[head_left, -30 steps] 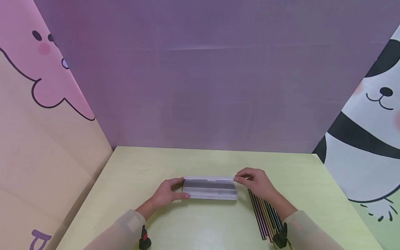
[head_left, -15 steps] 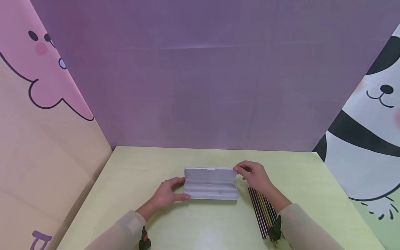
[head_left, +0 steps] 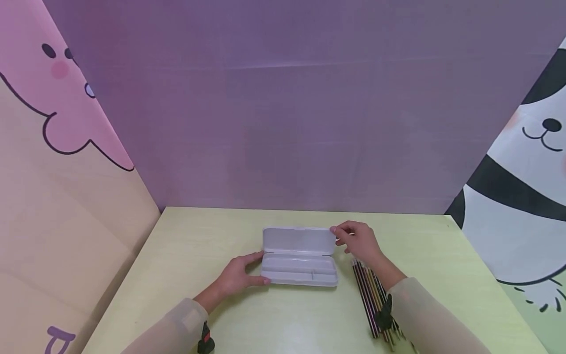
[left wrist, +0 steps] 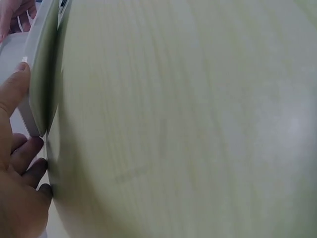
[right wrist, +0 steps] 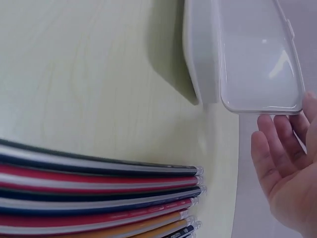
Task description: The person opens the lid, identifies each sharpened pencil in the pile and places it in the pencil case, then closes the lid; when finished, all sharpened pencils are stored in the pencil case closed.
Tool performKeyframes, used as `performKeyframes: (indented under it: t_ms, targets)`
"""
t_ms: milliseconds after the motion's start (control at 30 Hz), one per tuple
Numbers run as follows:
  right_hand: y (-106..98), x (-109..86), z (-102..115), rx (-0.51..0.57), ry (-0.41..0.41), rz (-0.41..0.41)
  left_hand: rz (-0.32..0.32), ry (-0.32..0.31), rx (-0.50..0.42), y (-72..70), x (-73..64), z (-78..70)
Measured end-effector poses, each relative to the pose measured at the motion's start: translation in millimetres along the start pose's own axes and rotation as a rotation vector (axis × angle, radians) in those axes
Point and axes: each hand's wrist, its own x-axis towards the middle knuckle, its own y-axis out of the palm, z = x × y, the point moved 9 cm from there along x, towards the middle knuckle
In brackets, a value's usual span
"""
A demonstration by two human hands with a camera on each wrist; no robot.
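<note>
A white plastic pencil case [head_left: 283,277] sits near the middle of the table, its lid [head_left: 298,240] swung back from the hinge. Inside its base, a low divider marks off narrow compartments. My left hand [head_left: 234,279] grips the left end, thumb at the front edge and fingers toward the back; the thumb [left wrist: 17,82] shows on the case wall in the left wrist view. At the lid's far right corner, my right hand [head_left: 361,243] pinches the rim between thumb and fingers. The right wrist view shows the fingers [right wrist: 270,148] just past the lid's end.
Several pencils [head_left: 368,300] lie side by side right of the case, partly under the right forearm; red, dark blue and orange ones [right wrist: 99,186] show in the right wrist view. A purple wall [head_left: 287,123] stands behind the table [head_left: 212,231], with printed panels on both sides.
The lid has swung from nearly upright to leaning back, its inside now in view. My right hand moved back with its corner. The left hand kept its grip on the case.
</note>
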Motion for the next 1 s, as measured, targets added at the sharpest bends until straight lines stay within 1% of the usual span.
performKeyframes:
  t_ms: [133,233,367,533,767,1000]
  targets:
    - [1,5.9,-5,0.041,0.053,0.011,0.004,0.018,0.035,1.0,-0.9,-2.2]
    - [1,8.5,-9,0.077,0.082,0.030,0.001,0.002,0.056,2.1,-1.7,-1.5]
    - [4,12.2,-18,0.117,0.144,0.062,-0.007,-0.006,0.081,1.5,-1.9,-1.5]
    - [9,15.3,-29,0.164,0.215,0.089,-0.023,0.015,0.117,1.8,-1.7,-1.2]
    - [13,21.4,-38,0.171,0.270,0.071,-0.025,0.015,0.158,3.8,-1.0,-0.2]
    - [16,24.6,-45,0.204,0.376,0.073,-0.031,-0.006,0.182,1.0,-1.3,-6.2]
